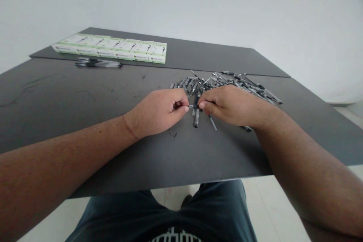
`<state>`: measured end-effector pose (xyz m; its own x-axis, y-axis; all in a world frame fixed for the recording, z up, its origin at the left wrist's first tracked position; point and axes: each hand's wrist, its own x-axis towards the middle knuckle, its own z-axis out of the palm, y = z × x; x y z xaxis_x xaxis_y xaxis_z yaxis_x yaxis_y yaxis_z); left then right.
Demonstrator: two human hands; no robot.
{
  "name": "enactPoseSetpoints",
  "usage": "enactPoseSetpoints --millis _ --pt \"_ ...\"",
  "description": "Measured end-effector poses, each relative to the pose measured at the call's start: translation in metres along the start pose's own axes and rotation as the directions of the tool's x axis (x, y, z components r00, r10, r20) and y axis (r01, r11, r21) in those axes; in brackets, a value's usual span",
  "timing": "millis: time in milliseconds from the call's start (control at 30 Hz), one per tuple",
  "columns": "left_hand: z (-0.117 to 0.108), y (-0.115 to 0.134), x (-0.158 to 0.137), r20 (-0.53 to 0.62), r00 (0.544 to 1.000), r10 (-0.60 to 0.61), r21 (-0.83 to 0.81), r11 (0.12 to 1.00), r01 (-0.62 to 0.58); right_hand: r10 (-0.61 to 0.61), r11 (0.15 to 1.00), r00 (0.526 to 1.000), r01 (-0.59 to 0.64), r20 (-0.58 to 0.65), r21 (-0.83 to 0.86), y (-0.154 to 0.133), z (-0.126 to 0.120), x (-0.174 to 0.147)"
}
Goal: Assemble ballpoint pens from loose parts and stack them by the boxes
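The pen (pixel 194 106) runs left to right, bridging the gap between the left hand (pixel 159 111) and right hand (pixel 234 104), one end pinched in the fingers (pixel 183 97) of each.

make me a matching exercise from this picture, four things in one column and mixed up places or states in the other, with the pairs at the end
1. boxes
2. small group of pens
3. big pen pile
4. left hand

A. pinching one end of a pen part
B. scattered beyond and around the right hand
C. white and green, standing in a row
D. lying together just in front of the row

Pairs: 1-C, 2-D, 3-B, 4-A
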<state>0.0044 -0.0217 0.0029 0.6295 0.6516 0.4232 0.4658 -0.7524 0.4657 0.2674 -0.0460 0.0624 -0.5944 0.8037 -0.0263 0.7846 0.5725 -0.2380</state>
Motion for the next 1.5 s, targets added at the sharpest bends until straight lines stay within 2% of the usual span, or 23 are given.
enactPoseSetpoints --millis 133,267,400,533,700,1067,1267,1367,1500 --pt "0.000 -0.001 0.000 -0.005 1.000 0.006 0.002 1.000 -0.006 0.039 0.999 0.999 -0.039 -0.018 0.038 0.000 0.000 0.000" --pt "0.000 -0.001 0.000 -0.009 1.000 0.016 -0.019 1.000 -0.016 0.001 1.000 1.000 -0.001 -0.012 0.001 0.001 0.001 0.000" --pt "0.000 0.000 0.000 -0.008 1.000 0.013 -0.013 1.000 -0.014 0.049 0.998 0.998 -0.048 -0.024 0.042 0.001 0.001 0.000" --pt "-0.001 0.000 0.000 -0.001 1.000 0.009 -0.008 1.000 -0.009 0.007 1.000 1.000 -0.007 -0.003 0.013 0.001 0.001 0.000" --pt "0.000 0.000 0.000 -0.011 1.000 0.010 -0.014 1.000 -0.010 0.031 0.997 0.999 -0.029 -0.029 0.068 0.001 0.002 0.000" --pt "-0.006 0.003 0.000 -0.003 1.000 0.018 0.021 1.000 -0.018 -0.043 0.998 0.998 0.044 -0.044 0.035 0.003 0.004 0.001" --pt "-0.011 -0.019 0.007 -0.052 0.996 -0.076 -0.001 0.997 0.076 0.067 0.997 0.979 -0.060 -0.194 0.046 0.009 0.005 0.003" --pt "-0.010 -0.034 0.011 -0.057 0.990 -0.125 0.082 0.988 0.130 0.135 0.991 0.959 -0.130 -0.249 0.035 0.010 0.004 0.004" --pt "-0.010 -0.045 0.013 -0.019 0.992 -0.122 0.214 0.969 0.123 0.160 0.987 0.949 -0.160 -0.270 0.022 0.010 0.005 0.004"
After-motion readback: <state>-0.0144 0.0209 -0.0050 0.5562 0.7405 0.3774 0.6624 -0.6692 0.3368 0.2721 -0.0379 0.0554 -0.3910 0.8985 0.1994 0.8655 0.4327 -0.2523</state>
